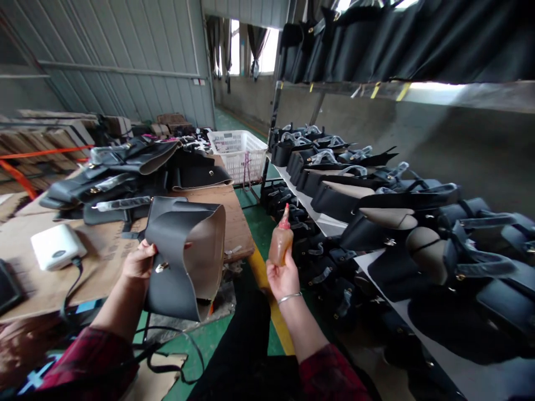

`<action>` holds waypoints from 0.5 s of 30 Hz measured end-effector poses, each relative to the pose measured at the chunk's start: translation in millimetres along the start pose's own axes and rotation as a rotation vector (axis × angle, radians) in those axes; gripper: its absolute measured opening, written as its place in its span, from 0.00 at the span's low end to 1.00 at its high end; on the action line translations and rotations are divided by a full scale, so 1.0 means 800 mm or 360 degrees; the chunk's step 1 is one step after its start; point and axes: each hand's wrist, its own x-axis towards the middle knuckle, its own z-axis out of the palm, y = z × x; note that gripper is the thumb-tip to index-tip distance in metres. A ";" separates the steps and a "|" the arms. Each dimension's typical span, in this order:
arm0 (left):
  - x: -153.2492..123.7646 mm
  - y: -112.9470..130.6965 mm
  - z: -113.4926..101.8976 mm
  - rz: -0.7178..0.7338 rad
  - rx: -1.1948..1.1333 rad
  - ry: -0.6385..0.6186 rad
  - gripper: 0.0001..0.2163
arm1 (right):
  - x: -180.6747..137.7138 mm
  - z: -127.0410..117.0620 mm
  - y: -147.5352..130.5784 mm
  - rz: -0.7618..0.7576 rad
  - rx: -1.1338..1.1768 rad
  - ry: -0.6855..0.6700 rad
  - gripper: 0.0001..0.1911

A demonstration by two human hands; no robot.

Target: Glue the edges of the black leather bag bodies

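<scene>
My left hand (140, 260) grips the edge of a black leather handbag (173, 253) in front of me. The bag's beige inside faces right, and a small metal clasp (162, 268) shows on its front. In my right hand (284, 275), raised over the gap beside the table, is a squeeze bottle (281, 245) of amber liquid, held upright. Its nozzle is pinkish red and points up. The bottle and the bag are apart.
More black bags (112, 172) are piled on the cardboard-covered table (104, 245), near a white power bank (57, 247) with a cable. On the right, a rack holds rows of black bags (351, 195) with plastic-wrapped handles. A white basket (238, 150) stands behind the table.
</scene>
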 end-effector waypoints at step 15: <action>0.013 -0.006 -0.005 0.0034 -0.0209 -0.0185 0.14 | 0.117 0.085 0.059 -0.0797 -0.1974 -0.0304 0.18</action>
